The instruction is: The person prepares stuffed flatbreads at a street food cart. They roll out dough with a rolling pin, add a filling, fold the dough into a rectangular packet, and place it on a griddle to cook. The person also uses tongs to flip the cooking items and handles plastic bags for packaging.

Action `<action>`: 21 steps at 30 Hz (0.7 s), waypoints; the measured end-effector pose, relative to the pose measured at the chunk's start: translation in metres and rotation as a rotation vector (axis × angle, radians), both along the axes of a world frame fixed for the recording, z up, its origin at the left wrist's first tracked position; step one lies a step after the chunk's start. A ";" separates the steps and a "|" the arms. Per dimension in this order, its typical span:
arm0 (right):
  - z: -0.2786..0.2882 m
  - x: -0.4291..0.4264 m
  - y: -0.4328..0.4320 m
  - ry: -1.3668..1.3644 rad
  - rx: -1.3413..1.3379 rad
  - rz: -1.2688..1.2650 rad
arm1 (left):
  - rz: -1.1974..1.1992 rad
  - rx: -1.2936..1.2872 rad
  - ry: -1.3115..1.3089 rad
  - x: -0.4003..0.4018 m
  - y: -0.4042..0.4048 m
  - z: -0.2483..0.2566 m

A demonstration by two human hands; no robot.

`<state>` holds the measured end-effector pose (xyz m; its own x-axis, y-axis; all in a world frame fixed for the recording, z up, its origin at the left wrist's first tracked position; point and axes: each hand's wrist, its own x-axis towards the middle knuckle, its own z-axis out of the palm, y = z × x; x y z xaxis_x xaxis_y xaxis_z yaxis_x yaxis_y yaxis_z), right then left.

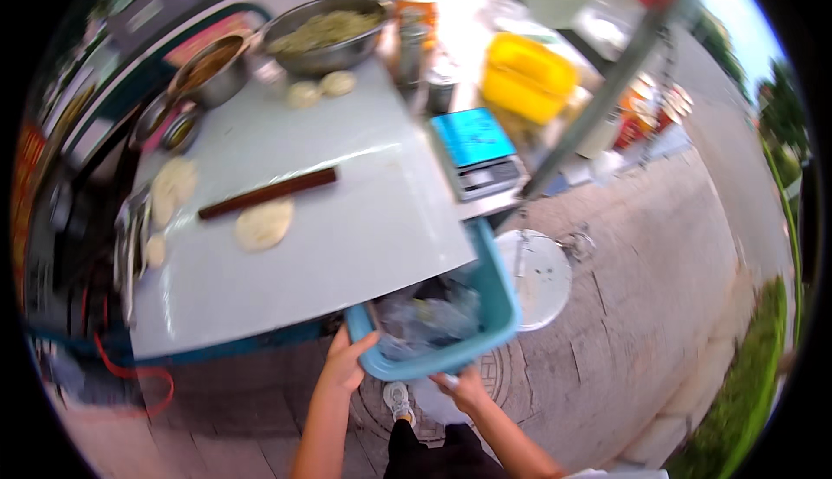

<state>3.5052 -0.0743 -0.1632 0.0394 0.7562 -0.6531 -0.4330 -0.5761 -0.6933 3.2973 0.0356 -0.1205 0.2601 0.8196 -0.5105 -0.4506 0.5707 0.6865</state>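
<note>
A blue plastic bin (509, 313) juts out from beneath the front right corner of the metal worktop (312, 271). Crumpled clear plastic bags (426, 323) lie inside it, with a dark item partly hidden among them. My left hand (349, 359) grips the bin's left rim, thumb on top. Just below the front rim, my right hand (465, 389) is closed on what looks like a thin whitish plastic bag (439, 402), which hangs down over the ground. On the worktop, a brown wooden rolling stick (270, 193) lies beside a flattened dough round (264, 224).
More dough (174, 186) sits at the worktop's left, near metal tongs (133, 245). Behind stand a bowl of shredded filling (325, 34) and a pot (218, 70). Right are a digital scale (478, 148), a yellow container (530, 76), a metal post (591, 105) and a round white lid-like surface (539, 284).
</note>
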 end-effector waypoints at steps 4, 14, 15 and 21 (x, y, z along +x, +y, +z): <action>-0.005 -0.032 0.092 -0.110 0.101 -0.030 | 0.067 -0.251 -0.058 0.008 -0.011 -0.003; 0.179 0.085 0.064 -0.327 0.361 0.317 | -0.220 -0.299 0.026 -0.033 -0.055 0.032; 0.230 0.111 0.059 -0.318 0.332 0.332 | -0.266 -0.289 -0.036 -0.052 -0.063 0.036; 0.449 0.269 0.059 -0.357 0.577 0.281 | -0.157 -0.397 0.426 -0.060 -0.107 0.107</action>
<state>3.7742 -0.0151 0.2853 -0.0707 0.9888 -0.1316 -0.0139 -0.1329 -0.9910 3.2377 -0.0715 -0.0132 0.0677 0.5131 -0.8556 -0.0721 0.8579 0.5088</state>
